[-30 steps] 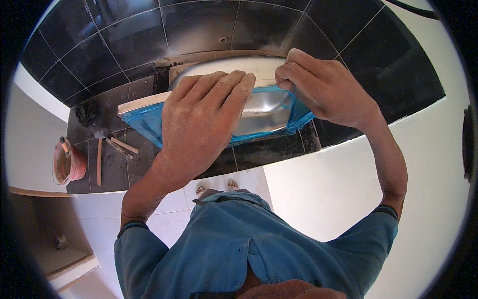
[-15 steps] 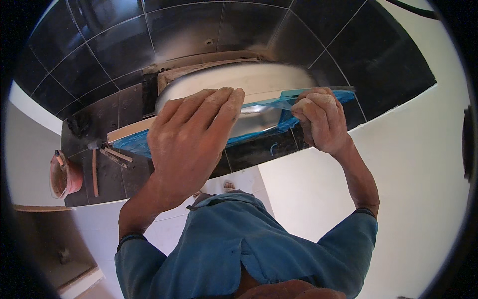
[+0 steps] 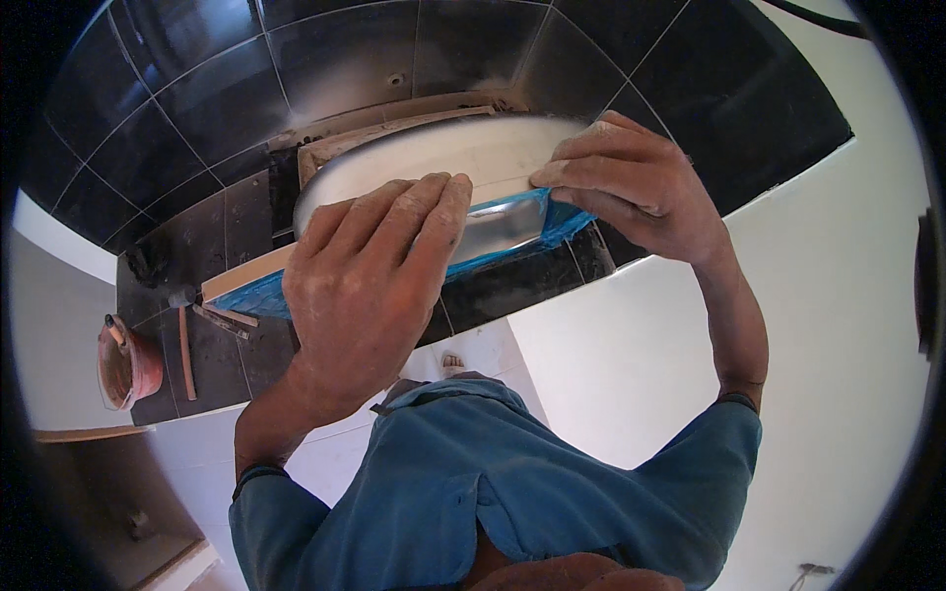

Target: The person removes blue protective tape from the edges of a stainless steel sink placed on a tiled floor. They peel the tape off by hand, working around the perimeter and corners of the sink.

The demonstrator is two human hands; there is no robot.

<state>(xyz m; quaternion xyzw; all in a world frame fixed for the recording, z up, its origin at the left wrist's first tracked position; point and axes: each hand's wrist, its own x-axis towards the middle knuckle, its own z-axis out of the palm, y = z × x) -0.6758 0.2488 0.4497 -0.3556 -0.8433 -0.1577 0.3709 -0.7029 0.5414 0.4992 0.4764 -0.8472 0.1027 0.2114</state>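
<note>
A metal sink (image 3: 498,229) is tilted up on the dark counter, with the pale rounded underside of its bowl (image 3: 424,163) facing the wall. Blue plastic film (image 3: 258,295) covers part of its rim; a shiny bare metal patch shows between my hands. My left hand (image 3: 370,266) lies over the upper edge, fingers together and bent across it, steadying the sink. At the right end of the patch, my right hand (image 3: 631,187) has thumb and fingers closed at the rim on a piece of the film. The fingertips' exact hold is partly hidden.
Behind the sink is a framed cutout (image 3: 315,150) in the counter, below black wall tiles (image 3: 345,59). A hammer (image 3: 185,345), thin sticks (image 3: 225,320) and a red bucket (image 3: 131,364) are at left. A white wall (image 3: 611,364) stands at right.
My right hand has moved up and left from the far end of the rim, and the film stretched there no longer extends right. My left hand stays on the upper edge.
</note>
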